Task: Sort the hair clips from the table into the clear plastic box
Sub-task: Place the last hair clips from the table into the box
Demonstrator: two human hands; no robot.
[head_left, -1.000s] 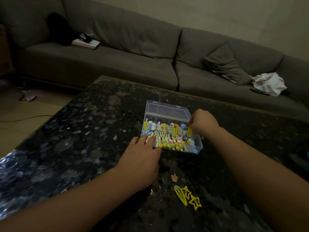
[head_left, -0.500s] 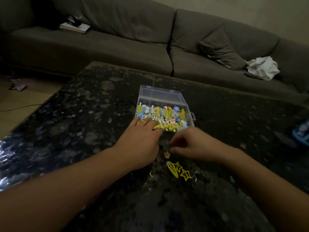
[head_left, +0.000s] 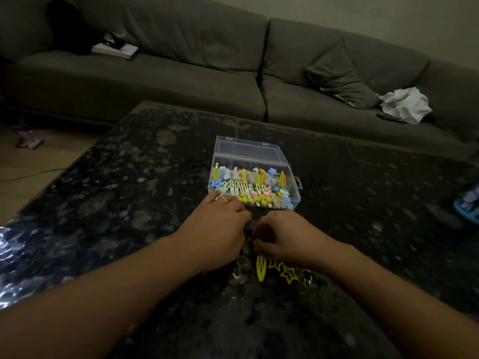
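Dim light covers a grey fabric sofa point(head_left: 181, 81) running along the far wall, and before it sits the dark speckled stone tabletop point(head_left: 116, 203), its far edge just short of the sofa seat and its left edge slanting toward bare floor. Wide bare stretches of stone lie to the left and right of the work.

Near the middle stands the clear plastic box with its hinged lid open point(head_left: 255, 174), packed with rows of small yellow, white and blue hair clips point(head_left: 248, 189). The left hand point(head_left: 215, 231) lies palm down just before the box, its ringed fingers point(head_left: 224, 200) reaching to the near left corner, loosely extended and holding nothing.

The right hand point(head_left: 287, 240) is beside it, knuckles up, fingers curled under and bunched against the stone (whether they pinch something I cannot tell). Just beneath it on the stone lie a yellow oval snap clip point(head_left: 261, 268) and a yellow star-shaped hair clip point(head_left: 283, 270), side by side, well apart from the box.
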